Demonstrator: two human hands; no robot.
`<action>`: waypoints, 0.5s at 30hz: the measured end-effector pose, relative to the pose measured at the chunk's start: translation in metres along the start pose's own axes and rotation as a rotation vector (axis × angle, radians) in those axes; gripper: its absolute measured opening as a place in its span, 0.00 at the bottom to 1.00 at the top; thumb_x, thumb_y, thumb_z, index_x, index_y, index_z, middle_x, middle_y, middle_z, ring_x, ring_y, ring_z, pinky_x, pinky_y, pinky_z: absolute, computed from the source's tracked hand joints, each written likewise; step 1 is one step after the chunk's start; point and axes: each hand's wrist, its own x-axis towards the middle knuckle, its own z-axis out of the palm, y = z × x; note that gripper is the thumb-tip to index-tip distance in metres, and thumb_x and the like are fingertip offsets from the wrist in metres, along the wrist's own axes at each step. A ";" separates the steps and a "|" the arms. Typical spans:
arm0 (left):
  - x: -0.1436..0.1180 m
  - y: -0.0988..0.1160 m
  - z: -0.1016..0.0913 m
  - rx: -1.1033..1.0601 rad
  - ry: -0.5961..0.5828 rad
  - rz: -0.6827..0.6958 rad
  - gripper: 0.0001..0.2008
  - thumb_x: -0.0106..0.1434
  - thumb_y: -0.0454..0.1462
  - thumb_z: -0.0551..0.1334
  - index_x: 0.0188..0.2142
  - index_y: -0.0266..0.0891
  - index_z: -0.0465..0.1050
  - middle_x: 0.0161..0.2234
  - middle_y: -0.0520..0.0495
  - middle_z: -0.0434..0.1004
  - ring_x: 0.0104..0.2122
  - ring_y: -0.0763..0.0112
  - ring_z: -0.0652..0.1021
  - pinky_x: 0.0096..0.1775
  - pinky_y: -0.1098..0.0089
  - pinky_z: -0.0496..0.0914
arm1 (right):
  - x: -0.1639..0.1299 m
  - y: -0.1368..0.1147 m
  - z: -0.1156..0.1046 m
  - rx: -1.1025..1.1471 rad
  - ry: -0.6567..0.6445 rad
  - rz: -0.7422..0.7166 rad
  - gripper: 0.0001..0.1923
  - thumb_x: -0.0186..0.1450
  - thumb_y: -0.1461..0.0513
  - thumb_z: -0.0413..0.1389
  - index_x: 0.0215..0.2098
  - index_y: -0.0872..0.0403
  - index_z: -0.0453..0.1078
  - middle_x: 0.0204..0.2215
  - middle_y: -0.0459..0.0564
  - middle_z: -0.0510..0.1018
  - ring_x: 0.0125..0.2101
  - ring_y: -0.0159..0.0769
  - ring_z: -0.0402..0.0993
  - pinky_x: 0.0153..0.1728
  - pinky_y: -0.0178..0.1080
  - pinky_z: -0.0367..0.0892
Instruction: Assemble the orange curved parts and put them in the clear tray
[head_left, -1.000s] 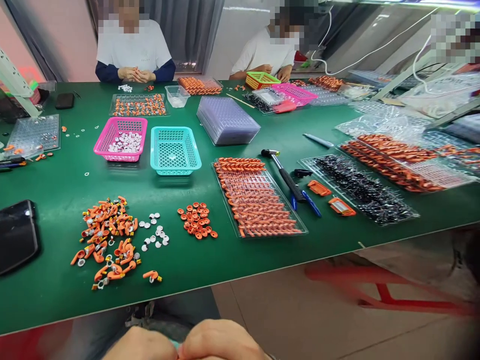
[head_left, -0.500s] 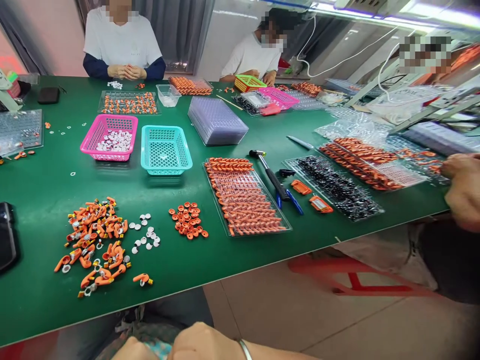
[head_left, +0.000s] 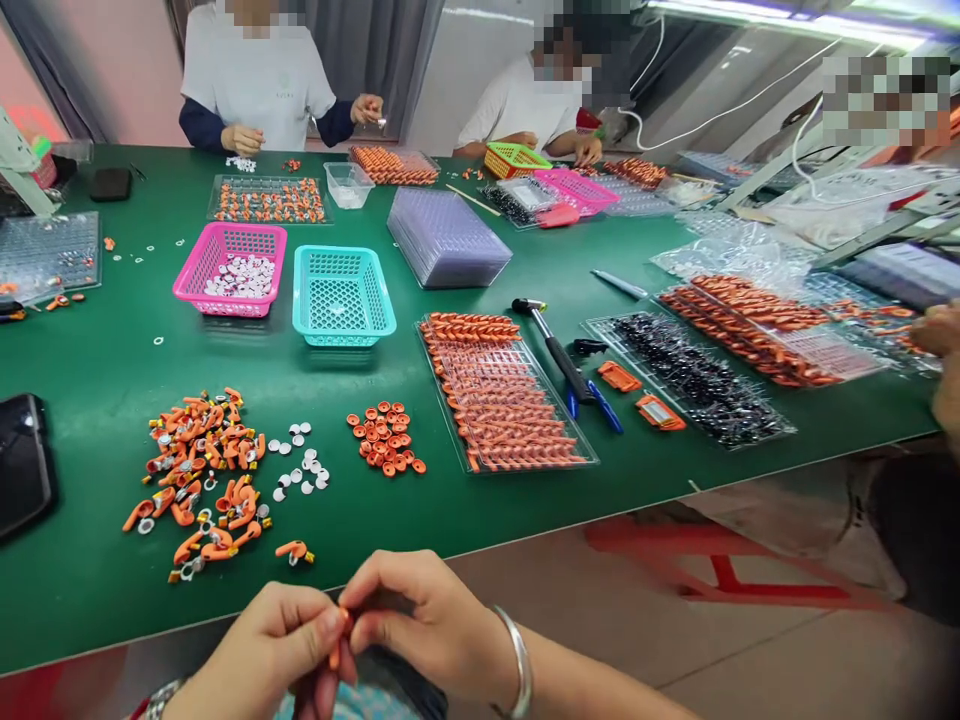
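Note:
At the front edge of the table, my left hand (head_left: 274, 640) pinches an orange earbud housing (head_left: 335, 657), mostly covered by the fingers. My right hand (head_left: 435, 625), with a bangle at the wrist, is closed with thumb and fingertips on the upper end of the same piece. Just beyond them lies a single orange earbud housing (head_left: 295, 552) with a yellow tab. To the left is a heap of similar orange housings (head_left: 217, 445) with metal rings and yellow tabs. Small white discs (head_left: 309, 470) and round orange caps (head_left: 386, 437) sit in loose groups further back.
A pink basket (head_left: 184, 285) of white parts and a turquoise basket (head_left: 306, 325) stand mid-table. Nearby are clear stacked trays (head_left: 450, 240), a tray of orange parts (head_left: 510, 400), a hammer (head_left: 559, 350) and a phone (head_left: 24, 465). Co-workers sit opposite and at right.
Both my hands have come up from the lower edge into view, with the orange housing between their fingers. Opposite, a co-worker's clasped hands have parted, one raised. The view has shifted slightly.

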 end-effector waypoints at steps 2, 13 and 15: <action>0.005 0.007 0.002 -0.139 0.026 0.048 0.29 0.47 0.62 0.67 0.21 0.36 0.72 0.11 0.55 0.66 0.10 0.82 0.62 0.14 0.80 0.54 | 0.007 -0.004 -0.004 0.107 0.055 0.050 0.09 0.60 0.57 0.65 0.34 0.55 0.76 0.26 0.48 0.81 0.26 0.32 0.76 0.29 0.31 0.71; 0.020 -0.001 0.001 -0.255 0.073 0.084 0.29 0.44 0.61 0.69 0.21 0.34 0.73 0.11 0.52 0.70 0.09 0.82 0.65 0.13 0.82 0.56 | 0.008 0.009 0.007 0.338 0.140 0.006 0.12 0.60 0.55 0.65 0.39 0.53 0.77 0.31 0.48 0.78 0.30 0.32 0.76 0.34 0.34 0.72; 0.018 0.001 -0.001 -0.185 0.114 0.098 0.31 0.43 0.63 0.69 0.21 0.34 0.73 0.12 0.52 0.70 0.09 0.83 0.66 0.13 0.83 0.54 | 0.013 0.008 -0.007 0.137 0.159 -0.082 0.12 0.63 0.53 0.62 0.39 0.53 0.77 0.31 0.49 0.79 0.31 0.35 0.77 0.32 0.36 0.73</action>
